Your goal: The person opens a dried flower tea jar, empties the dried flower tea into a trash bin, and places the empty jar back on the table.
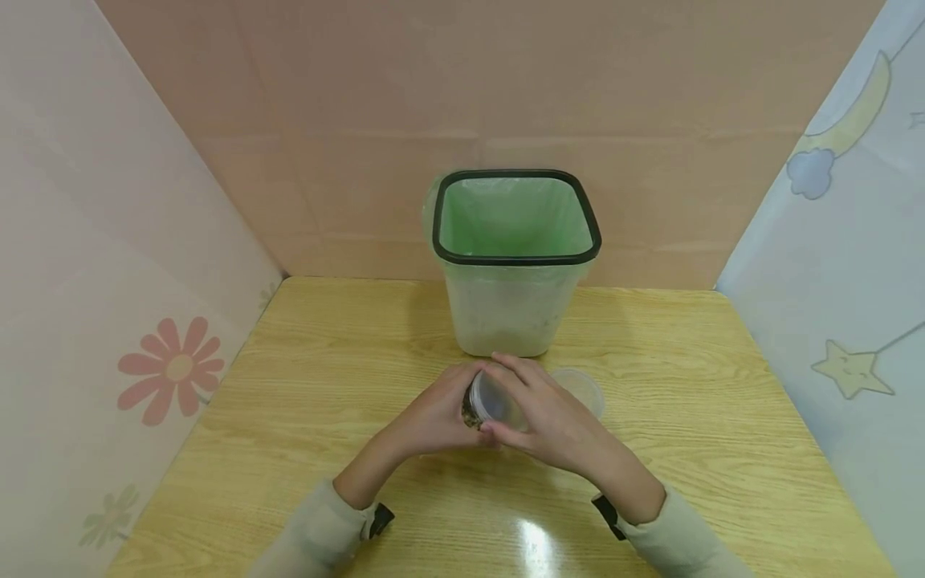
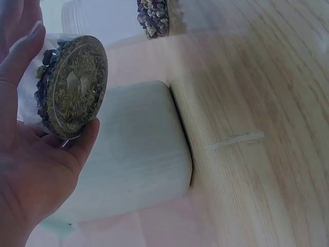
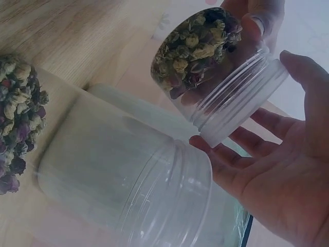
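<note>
My left hand (image 1: 441,413) holds a small clear screw-top jar (image 3: 198,56), tilted above the table. Dried flower buds fill its lower part, and finer dry bits show through its base (image 2: 79,87). On its mouth sits a frosted lid (image 3: 247,105). My right hand (image 1: 552,417) grips that lid, thumb on one side and fingers on the other. Beside the hands a second clear jar (image 3: 154,195) stands on the table, its wide mouth uncovered. Dried flowers (image 3: 18,123) lie in its bottom; in the head view my right hand partly hides it.
A whitish bin (image 1: 506,313) with a black rim and a green liner stands right behind the hands. The wooden table (image 1: 325,345) meets a plain back wall (image 1: 347,160) and patterned side walls. A strip of clear tape (image 2: 236,140) runs along the tabletop.
</note>
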`<state>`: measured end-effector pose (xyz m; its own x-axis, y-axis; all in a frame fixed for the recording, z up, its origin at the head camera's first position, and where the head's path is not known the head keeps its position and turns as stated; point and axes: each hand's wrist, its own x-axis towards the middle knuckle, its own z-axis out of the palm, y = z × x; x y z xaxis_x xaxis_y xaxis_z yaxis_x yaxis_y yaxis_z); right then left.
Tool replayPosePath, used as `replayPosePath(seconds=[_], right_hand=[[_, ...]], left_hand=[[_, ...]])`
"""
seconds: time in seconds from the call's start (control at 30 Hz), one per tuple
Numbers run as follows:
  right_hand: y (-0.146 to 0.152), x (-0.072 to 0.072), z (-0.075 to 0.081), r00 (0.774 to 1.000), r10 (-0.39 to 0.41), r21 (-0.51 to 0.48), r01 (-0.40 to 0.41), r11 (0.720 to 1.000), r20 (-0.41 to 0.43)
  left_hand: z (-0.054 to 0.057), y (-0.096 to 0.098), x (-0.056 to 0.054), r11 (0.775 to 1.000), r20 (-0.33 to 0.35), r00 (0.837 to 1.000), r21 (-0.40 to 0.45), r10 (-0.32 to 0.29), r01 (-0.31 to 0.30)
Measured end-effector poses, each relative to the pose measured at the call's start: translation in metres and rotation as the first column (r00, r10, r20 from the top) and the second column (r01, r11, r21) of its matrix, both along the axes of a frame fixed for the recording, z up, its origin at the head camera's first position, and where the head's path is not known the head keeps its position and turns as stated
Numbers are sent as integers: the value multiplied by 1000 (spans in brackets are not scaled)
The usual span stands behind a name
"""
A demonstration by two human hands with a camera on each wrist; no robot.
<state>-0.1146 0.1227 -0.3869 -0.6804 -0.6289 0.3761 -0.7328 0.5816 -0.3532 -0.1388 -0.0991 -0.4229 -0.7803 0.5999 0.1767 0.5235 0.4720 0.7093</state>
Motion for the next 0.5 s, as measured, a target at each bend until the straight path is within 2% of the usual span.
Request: replayPosePath(seconds=[0.23,0.4,0.5], right_hand=[[0,2,2,998,58,3,-58,998,-27],[1,5,2,993,118,2,-118,993,-32],[1,6,1,988,152,-5,-152,988,-30]], left_hand=[[-2,-6,-6,992,51,993,65,-111,107],[-2,-10,-8,972,127,969,135,-211,194],[-2,-13,-7,961,155,955,158,-251,227]])
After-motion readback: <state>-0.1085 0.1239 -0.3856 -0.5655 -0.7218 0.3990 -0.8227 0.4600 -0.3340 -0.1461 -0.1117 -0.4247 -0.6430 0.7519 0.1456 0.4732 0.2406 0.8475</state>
